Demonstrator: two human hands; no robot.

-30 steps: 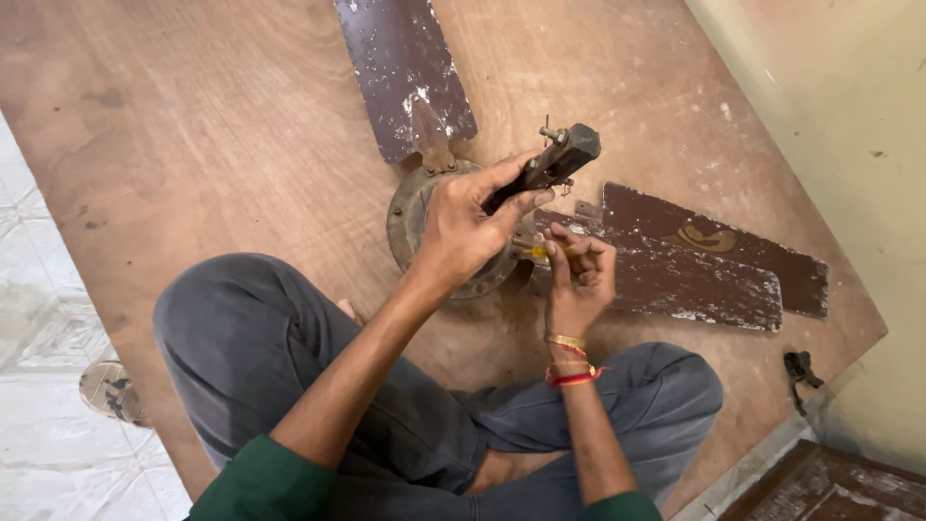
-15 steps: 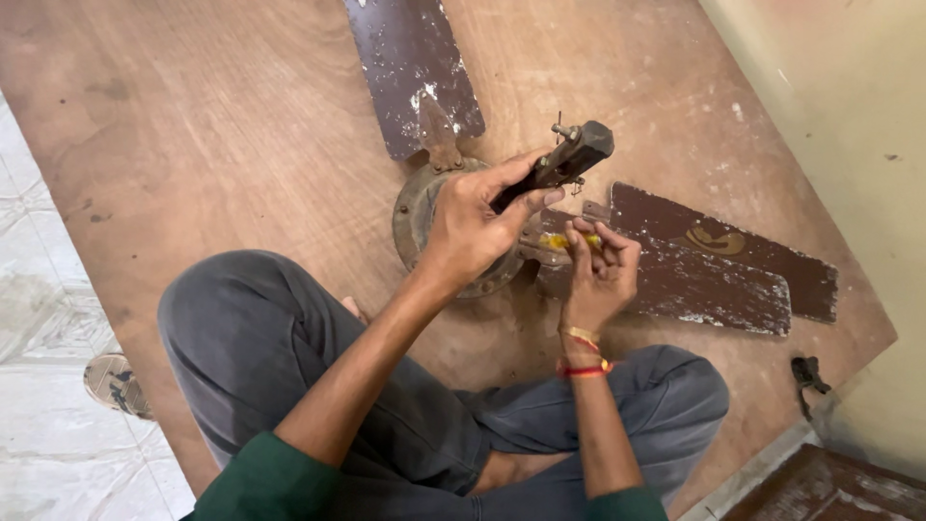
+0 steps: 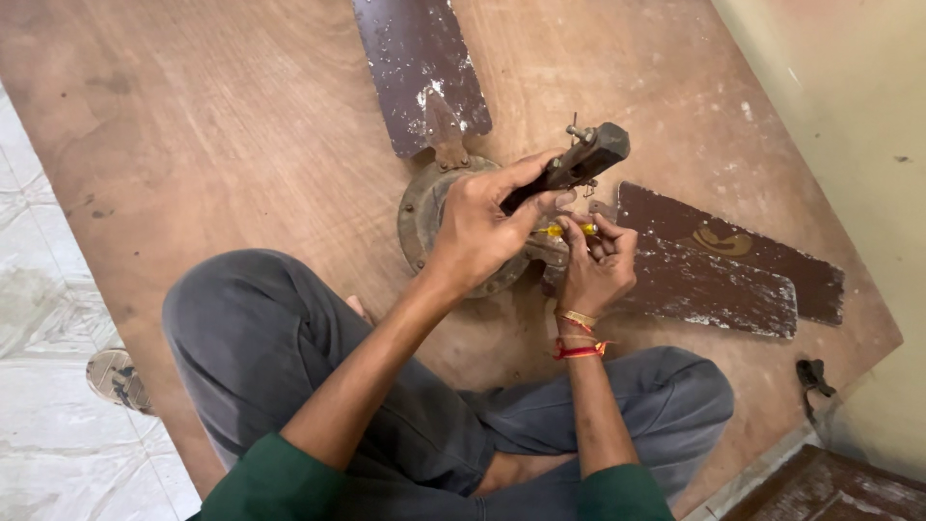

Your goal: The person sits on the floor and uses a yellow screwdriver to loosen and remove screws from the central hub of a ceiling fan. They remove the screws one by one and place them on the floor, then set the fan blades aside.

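Over fan hub [image 3: 424, 207], hands [image 3: 540, 241] clenched.

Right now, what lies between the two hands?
In the head view, a small yellow-handled tool lies between the left hand and right hand, above the fan motor.

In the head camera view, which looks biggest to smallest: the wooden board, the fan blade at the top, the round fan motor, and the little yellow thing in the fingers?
1. Wooden board
2. Fan blade at the top
3. Round fan motor, partly hidden by the left hand
4. Yellow piece, held in the right hand
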